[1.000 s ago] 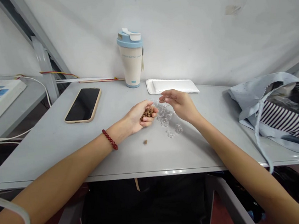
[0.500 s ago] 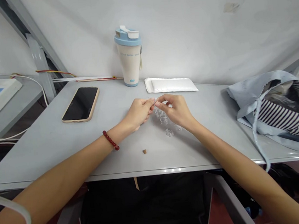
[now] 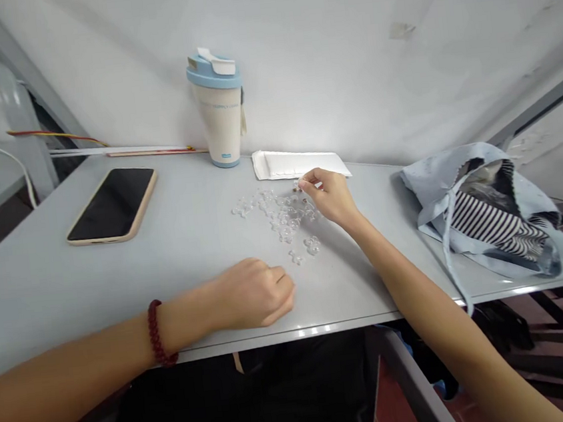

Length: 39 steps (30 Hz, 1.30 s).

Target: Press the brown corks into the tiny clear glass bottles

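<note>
Many small clear plastic pieces point(image 3: 282, 219) lie scattered across the middle of the grey table point(image 3: 203, 232). My right hand point(image 3: 327, 194) is over their far right side, thumb and forefinger pinched on a small clear piece point(image 3: 297, 185). Small dark reddish-brown specks show just under those fingertips. Near the table's front edge is my left hand point(image 3: 254, 293), closed and slightly blurred, with a dark red bead bracelet point(image 3: 157, 333) on its wrist. Its fingertips are turned under, so whatever it may hold is hidden.
Behind the pieces lies a flat white packet point(image 3: 301, 163), with a blue-lidded cream cup point(image 3: 220, 110) to its left. A phone point(image 3: 112, 205) rests at the left. On the right sits an open light-blue cloth bag point(image 3: 431, 202) with a striped lining, its strap hanging over the edge.
My hands have parted. The left came back toward the front edge, over where a small brown bit lay; the right stays by the clear pieces. The view has shifted to the right.
</note>
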{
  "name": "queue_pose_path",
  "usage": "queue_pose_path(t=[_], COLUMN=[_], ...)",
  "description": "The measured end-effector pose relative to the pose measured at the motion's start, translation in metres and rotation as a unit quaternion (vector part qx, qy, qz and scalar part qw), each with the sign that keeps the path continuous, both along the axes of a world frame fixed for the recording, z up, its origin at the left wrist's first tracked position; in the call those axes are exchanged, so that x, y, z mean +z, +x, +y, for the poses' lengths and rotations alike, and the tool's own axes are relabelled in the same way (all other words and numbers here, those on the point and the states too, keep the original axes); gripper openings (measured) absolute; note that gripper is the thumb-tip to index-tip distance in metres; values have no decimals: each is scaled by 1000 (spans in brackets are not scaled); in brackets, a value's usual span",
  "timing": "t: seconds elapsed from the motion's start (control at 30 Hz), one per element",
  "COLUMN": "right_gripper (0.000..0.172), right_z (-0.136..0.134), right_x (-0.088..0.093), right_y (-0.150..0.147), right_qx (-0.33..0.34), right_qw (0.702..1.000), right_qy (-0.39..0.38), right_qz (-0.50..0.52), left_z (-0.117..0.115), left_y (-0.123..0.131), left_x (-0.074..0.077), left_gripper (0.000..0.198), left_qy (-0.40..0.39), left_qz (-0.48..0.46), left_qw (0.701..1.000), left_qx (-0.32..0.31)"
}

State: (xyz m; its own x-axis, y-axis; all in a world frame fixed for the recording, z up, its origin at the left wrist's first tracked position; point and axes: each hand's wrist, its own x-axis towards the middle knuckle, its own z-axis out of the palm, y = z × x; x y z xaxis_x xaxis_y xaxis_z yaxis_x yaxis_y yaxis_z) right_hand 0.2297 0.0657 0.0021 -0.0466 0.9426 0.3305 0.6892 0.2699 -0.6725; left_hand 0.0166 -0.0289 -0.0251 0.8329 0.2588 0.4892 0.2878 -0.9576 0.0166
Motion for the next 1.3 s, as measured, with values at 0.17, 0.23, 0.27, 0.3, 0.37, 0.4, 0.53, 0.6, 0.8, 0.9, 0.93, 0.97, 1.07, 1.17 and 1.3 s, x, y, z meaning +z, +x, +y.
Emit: queue_pose_path(t=[0.17,0.23,0.27,0.3,0.37,0.4,0.53,0.6,0.8,0.9,0.93,0.97,1.07,1.17,1.3], right_gripper=[14,15,15,15,14,13,13,14,24,24,24,24,25,25,14], right_z=[4,4,4,3,2,2,2,4,6,4,3,3,2,3,5], right_x=[-3,-3,-4,-4,-5,-5,-6,-6,4,11,13,14,14,7,-1], right_y=[7,5,4,1,-5,-8,-13,-10,18,33,36,38,38,33,25], right_qx=[-17,-11,-4,5,26,35,68,82,55,33,24,16,12,21,46], right_qw=[1000,1000,1000,1000,999,998,991,989,989,981,978,975,970,969,972], right_qy=[-6,-11,-15,-19,-18,-14,-25,-49,-108,-149,-160,-169,-183,-188,-170], right_qz=[3,5,4,0,-27,-46,-111,-113,-86,-118,-131,-142,-160,-159,-158], left_z=[-18,-23,-25,-26,-26,-25,-10,0,25,42,49,57,78,86,78], left_y=[-20,-32,-37,-42,-48,-50,-48,-46,-33,-17,-11,-5,11,20,24], left_x=[-3,1,2,3,2,1,-2,-2,5,18,24,30,45,50,45], left_gripper=[35,37,38,38,38,38,38,39,41,46,45,44,36,32,25], left_qy=[92,107,115,121,127,122,1,-84,-293,-455,-523,-593,-730,-793,-837], left_qz=[29,28,25,22,20,23,41,34,-76,-221,-290,-363,-465,-470,-434], left_qw=[995,994,992,990,987,987,993,987,939,835,764,670,449,336,288], left_qx=[-16,21,47,71,101,105,113,132,161,216,241,260,223,194,169])
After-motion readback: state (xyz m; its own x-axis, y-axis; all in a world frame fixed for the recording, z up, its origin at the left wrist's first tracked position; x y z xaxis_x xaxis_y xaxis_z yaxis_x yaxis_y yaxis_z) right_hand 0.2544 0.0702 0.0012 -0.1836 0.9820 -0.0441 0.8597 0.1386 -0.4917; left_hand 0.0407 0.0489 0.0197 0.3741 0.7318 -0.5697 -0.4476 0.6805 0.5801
